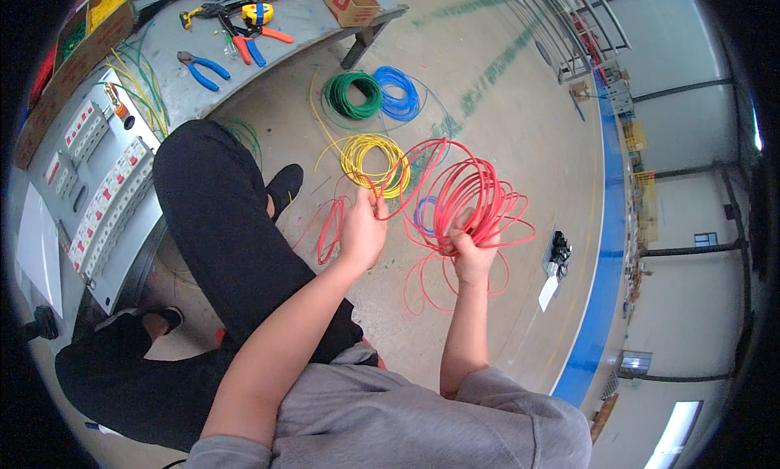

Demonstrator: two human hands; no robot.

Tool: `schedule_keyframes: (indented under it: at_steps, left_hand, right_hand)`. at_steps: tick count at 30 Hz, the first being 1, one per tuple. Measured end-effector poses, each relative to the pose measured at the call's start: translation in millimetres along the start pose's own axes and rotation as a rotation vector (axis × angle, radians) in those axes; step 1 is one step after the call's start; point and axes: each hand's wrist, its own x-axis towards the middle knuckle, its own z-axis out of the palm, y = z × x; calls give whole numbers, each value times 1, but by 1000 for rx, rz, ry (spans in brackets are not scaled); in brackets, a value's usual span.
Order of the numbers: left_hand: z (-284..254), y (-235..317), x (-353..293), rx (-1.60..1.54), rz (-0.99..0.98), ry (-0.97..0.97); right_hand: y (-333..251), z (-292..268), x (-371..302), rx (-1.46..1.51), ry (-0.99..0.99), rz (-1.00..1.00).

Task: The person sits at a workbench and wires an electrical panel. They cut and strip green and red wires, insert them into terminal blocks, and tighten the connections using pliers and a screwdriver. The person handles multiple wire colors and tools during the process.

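Observation:
A loose coil of red wire (pixel 479 194) hangs in the air in front of me, its loops fanned out. My right hand (pixel 471 254) is closed round the lower part of the coil, thumb over the strands. To its left, my left hand (pixel 363 229) pinches a single run of the same red wire, which arches up and over to the coil. Below and behind the hands, several loose red loops dangle. On the floor just beyond my left hand lies a yellow wire coil (pixel 374 164), partly behind the fingers.
Green (pixel 353 95) and blue (pixel 397 94) wire coils lie farther off on the floor, with a smaller red bundle (pixel 329 229) nearer. The workbench (pixel 276 55) at left holds blue-handled pliers (pixel 203 69), a yellow tape measure (pixel 257 13) and a panel with breakers (pixel 110 205).

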Motion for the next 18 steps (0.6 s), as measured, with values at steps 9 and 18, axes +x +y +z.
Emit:
schedule_keyframes:
  at_steps: [9,18]
  left_hand:
    - [-9,18,-22,296,270,-145]
    - [-10,16,-24,523,349,-181]
  right_hand:
    - [12,-9,12,402,-127,-22]
    - [29,-12,8,365,-222,33]
